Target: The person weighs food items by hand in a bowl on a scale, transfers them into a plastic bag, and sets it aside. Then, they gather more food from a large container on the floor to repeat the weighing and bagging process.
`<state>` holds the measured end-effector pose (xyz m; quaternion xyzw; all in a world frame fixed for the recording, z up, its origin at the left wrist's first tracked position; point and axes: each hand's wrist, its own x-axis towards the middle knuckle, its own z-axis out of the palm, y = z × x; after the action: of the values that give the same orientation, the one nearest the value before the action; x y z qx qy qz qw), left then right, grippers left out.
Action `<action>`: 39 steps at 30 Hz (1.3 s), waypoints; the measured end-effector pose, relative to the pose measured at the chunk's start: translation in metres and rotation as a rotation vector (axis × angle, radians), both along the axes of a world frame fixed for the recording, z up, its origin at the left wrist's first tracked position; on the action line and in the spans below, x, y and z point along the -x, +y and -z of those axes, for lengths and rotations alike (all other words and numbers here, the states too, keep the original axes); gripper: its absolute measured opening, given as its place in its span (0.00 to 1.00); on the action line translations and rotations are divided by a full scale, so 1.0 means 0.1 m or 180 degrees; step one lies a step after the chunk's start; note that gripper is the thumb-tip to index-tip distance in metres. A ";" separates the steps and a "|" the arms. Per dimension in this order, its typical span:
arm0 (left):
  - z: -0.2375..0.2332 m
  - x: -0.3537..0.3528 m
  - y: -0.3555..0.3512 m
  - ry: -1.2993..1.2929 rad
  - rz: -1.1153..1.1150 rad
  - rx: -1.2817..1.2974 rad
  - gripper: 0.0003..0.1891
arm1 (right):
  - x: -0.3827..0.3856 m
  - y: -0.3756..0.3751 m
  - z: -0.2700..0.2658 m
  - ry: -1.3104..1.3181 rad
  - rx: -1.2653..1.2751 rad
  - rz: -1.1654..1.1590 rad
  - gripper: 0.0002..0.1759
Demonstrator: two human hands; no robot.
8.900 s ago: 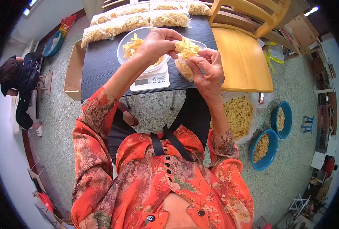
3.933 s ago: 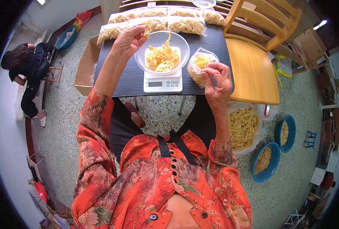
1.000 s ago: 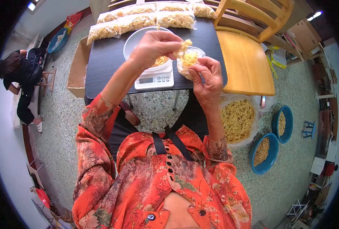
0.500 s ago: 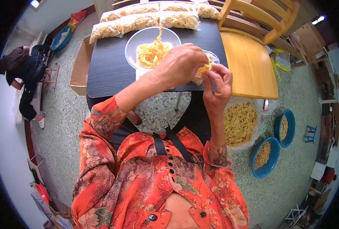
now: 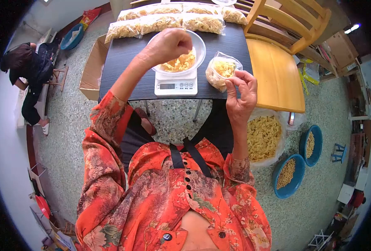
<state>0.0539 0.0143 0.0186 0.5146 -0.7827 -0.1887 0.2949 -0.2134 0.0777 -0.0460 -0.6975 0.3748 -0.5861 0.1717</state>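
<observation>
Bowl (image 5: 200, 47) on the Scale (image 5: 176, 85), Bag (image 5: 219, 74) Standing Open Beside

The left hand (image 5: 170, 45) is hanging over the bowl and covering part of it; its fingers are curling down, but the tips are hidden, so I cannot tell if they are holding anything. At the bag's right edge, the right hand (image 5: 242, 94) is setting thumb and fingers narrow, seemingly pinching the plastic, probably so that the mouth is not folding in. Pale strips (image 5: 178, 65) are lying in the bowl, and similar pieces are filling the bag. The scale's display is facing the near edge, where the bowl is not covering it. At the top of the frame, filled bags (image 5: 162, 25) are occupying the far side of the dark table (image 5: 122, 67). A wooden chair (image 5: 275, 75) is standing close at right.
</observation>
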 end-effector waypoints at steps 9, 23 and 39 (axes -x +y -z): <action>0.29 -0.01 0.04 -0.0994 0.0403 0.0169 0.24 | -0.07 -0.02 -0.03 0.0282 0.0122 0.0027 0.07; 0.34 -0.07 -0.11 -0.0876 0.0528 0.0374 0.04 | -0.09 -0.04 -0.08 0.0378 0.0168 0.0011 0.07; 0.28 -0.61 -0.16 0.4096 0.0083 -0.1818 0.06 | -0.16 -0.06 -0.09 0.0335 0.0183 -0.0037 0.07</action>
<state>0.1152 -0.0019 -0.0096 0.3486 -0.3788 -0.6573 0.5504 -0.1971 0.0720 -0.0367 -0.7341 0.3623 -0.5582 0.1350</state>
